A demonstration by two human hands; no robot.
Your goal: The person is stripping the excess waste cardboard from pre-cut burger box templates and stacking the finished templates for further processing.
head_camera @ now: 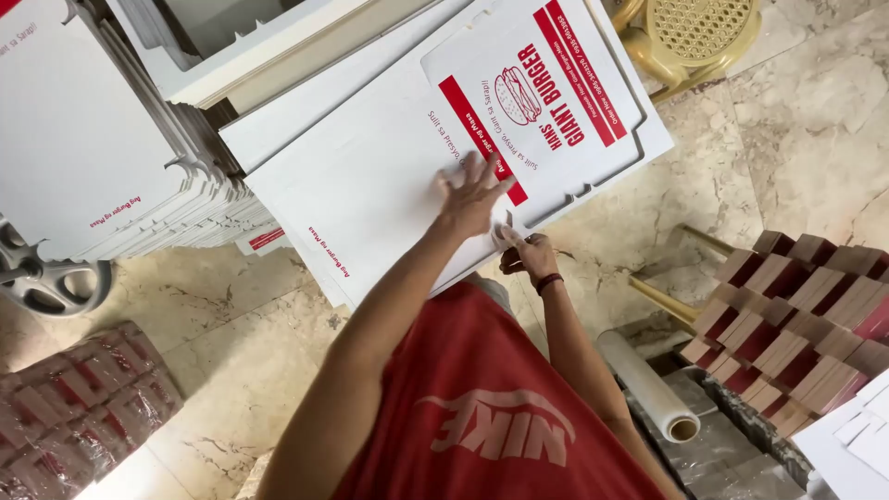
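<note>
Pressing down flat with the left hand [470,196], fingers spread open, on the flat white die-cut cardboard box blank with red printing [546,102], holding nothing in its grip. Pinching the near edge of that same blank with the right hand [526,254], fingers closed on the cardboard, a dark band showing at the wrist.

Lying across the top of a stack of plain white flat cardboard sheets [370,185], the printed blank sitting at the centre, just far of the hands and angled toward the far right. Resting to the left, a tall pile of white flat box blanks with small red print [83,148], fanning slightly at its near edge. Showing at the far left edge, part of a grey wheel-like object [42,282]. Lying at near left on the pale marble floor [796,139], shrink-wrapped bundles of red and white packets [74,417]. Leaning at right, rows of folded brown and red cardboard pieces [796,315], with a roll of clear plastic film [648,384] just beside them toward the near side. Standing at far right, a tan plastic chair [690,37]. Filling the near centre, the person's red shirt [491,417].
</note>
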